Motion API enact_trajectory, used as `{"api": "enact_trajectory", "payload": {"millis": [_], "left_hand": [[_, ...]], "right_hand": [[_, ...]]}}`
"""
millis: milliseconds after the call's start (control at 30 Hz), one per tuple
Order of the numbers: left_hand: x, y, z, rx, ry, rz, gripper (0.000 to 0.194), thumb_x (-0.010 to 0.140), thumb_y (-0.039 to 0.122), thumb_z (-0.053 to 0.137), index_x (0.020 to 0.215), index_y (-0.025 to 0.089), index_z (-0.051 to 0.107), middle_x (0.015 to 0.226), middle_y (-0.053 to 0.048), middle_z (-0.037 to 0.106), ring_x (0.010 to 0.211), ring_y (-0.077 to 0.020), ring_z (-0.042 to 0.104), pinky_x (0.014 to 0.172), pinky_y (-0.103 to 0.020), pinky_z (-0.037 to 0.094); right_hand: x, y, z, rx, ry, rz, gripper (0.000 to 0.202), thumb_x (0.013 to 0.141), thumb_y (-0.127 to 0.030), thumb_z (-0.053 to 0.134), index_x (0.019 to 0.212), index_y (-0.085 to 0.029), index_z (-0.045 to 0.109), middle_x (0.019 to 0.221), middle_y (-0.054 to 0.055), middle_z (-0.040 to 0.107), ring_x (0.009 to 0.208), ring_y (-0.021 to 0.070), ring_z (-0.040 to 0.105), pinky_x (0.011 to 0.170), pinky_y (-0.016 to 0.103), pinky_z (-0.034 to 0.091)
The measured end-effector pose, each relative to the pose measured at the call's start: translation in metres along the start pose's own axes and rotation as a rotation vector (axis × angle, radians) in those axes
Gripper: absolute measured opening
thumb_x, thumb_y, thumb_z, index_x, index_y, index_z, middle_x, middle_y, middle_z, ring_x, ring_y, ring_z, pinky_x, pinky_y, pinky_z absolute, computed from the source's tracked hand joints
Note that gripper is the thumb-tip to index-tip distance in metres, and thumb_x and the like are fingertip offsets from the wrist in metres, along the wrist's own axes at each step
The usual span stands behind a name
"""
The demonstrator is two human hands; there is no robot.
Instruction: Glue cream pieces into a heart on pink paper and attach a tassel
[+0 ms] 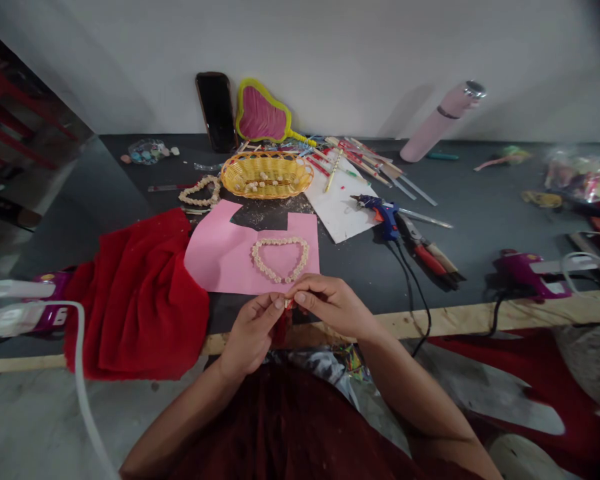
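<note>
At the table's front edge my left hand (254, 328) and my right hand (333, 304) meet, fingertips pinched together around a small red and pale piece (289, 304). Fingers partly cover it, so its shape is unclear. Just beyond them, a heart-shaped ring of cream pieces (280, 260) lies on a cut sheet of pink paper (215, 257). A second cream heart (200, 191) rests behind the paper, left of a yellow woven basket (267, 175) with a few small bits inside.
Red cloth (143, 300) hangs over the front edge at left. To the right are a blue glue gun (387, 215), pliers (427, 252), white paper (343, 207) and sticks. A phone (217, 112), a yellow-rimmed fan (264, 112) and a pink bottle (440, 123) stand by the wall.
</note>
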State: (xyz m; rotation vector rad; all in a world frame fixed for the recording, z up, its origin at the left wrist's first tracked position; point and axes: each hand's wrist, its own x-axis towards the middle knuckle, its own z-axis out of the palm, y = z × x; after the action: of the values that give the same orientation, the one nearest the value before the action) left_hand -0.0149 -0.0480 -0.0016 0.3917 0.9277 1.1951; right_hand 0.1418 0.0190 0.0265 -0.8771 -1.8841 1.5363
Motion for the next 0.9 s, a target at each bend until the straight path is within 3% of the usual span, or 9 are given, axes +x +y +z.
{"api": "enact_trajectory", "payload": {"millis": [433, 667, 900], "left_hand": [[-0.0022, 0.0019, 0.0002, 0.058, -0.008, -0.065, 0.028, 0.077, 0.04, 0.071, 0.074, 0.015, 0.058, 0.06, 0.004, 0.053, 0.052, -0.006, 0.044, 0.05, -0.018, 0.035], [-0.0011, 0.0005, -0.0018, 0.097, -0.014, -0.031, 0.031, 0.076, 0.042, 0.071, 0.073, 0.016, 0.055, 0.055, 0.007, 0.04, 0.05, -0.0049, 0.033, 0.048, -0.018, 0.027], [0.0008, -0.0045, -0.0069, 0.163, -0.007, 0.028, 0.03, 0.081, 0.042, 0.067, 0.073, 0.016, 0.056, 0.055, 0.007, 0.038, 0.049, -0.0052, 0.032, 0.048, -0.019, 0.027]], "right_hand": [[-0.0008, 0.0051, -0.0002, 0.029, 0.0, 0.009, 0.015, 0.089, -0.03, 0.06, 0.094, -0.02, 0.07, 0.084, 0.001, 0.066, 0.073, 0.0097, 0.059, 0.067, 0.023, 0.047], [0.001, 0.0057, -0.0011, 0.039, -0.011, 0.05, 0.015, 0.087, -0.032, 0.063, 0.092, -0.02, 0.07, 0.085, 0.001, 0.068, 0.076, 0.0105, 0.061, 0.07, 0.024, 0.048], [0.0063, 0.002, -0.0038, 0.059, -0.077, 0.093, 0.013, 0.086, -0.03, 0.063, 0.089, -0.018, 0.069, 0.083, 0.001, 0.067, 0.076, 0.0102, 0.06, 0.07, 0.024, 0.047]]}}
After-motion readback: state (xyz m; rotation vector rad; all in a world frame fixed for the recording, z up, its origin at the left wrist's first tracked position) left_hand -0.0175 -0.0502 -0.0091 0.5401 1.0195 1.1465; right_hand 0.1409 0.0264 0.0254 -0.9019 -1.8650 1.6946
